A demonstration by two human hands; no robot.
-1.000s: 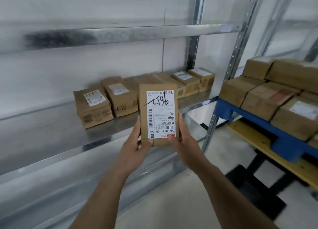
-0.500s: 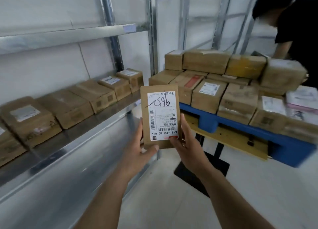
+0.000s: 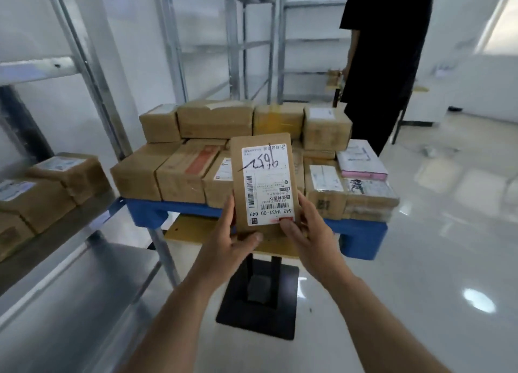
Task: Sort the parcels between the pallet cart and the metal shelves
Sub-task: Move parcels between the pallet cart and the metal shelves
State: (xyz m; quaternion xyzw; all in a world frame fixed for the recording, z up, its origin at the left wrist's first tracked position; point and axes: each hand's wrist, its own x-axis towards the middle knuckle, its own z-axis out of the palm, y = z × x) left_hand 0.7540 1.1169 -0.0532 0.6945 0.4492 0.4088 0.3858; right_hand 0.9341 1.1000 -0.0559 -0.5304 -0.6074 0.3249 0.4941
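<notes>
White walls and a glossy pale floor [image 3: 420, 274] frame the storage room; metal shelves [image 3: 92, 283] run along my left, with several brown parcels [image 3: 53, 187] on the upper tier. Ahead stands the pallet cart [image 3: 361, 232], its blue deck stacked with cardboard boxes [image 3: 179, 173] and, at the right end, a few film-wrapped packs [image 3: 364, 176]. A second person in dark clothing [image 3: 386, 64] stands beyond the cart's far right corner.

Item under inspection: one flat brown parcel [image 3: 238, 154], held upright in front of the cart and clear of both cart and shelves. Its white shipping label [image 3: 267, 185] faces me, upside down, with handwritten digits across it.

Grip status: both hands grasp the parcel at its lower end. My left hand [image 3: 227, 243] takes the lower left edge, thumb across the bottom front. My right hand [image 3: 305, 229] takes the lower right edge, thumb on the label's bottom corner.

Handling assessment: the parcel appears thin and stiff, holding its shape while supported only from below, which suggests low weight. The cardboard looks matte, so slipping seems unlikely. Contents are unknown; I would not squeeze the faces. The long side edges seem the soundest purchase for placing it, keeping the label unobstructed for reading.
</notes>
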